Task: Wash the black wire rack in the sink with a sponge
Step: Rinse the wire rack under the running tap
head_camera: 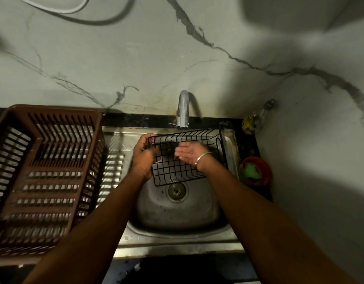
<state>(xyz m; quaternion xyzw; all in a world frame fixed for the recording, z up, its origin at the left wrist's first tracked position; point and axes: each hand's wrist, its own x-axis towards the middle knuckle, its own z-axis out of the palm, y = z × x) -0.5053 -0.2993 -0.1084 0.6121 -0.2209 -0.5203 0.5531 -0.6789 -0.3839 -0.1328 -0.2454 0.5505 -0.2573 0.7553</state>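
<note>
My left hand (144, 154) gripping the black wire rack (187, 158) over the sink (177, 212), my right hand (190, 153) open, palm up inside the rack under the tap (183, 109) stream

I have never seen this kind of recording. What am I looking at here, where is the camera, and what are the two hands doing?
There is no machine: a person wears a camera on the head, looking down at their own arms. Below is a steel sink with a running tap. The left hand grips the black wire rack at its left edge, over the basin. The right hand is open, palm up, under the water, holding nothing. A brown dish basket stands on the left. The green sponge lies in a red bowl on the right, untouched.
</note>
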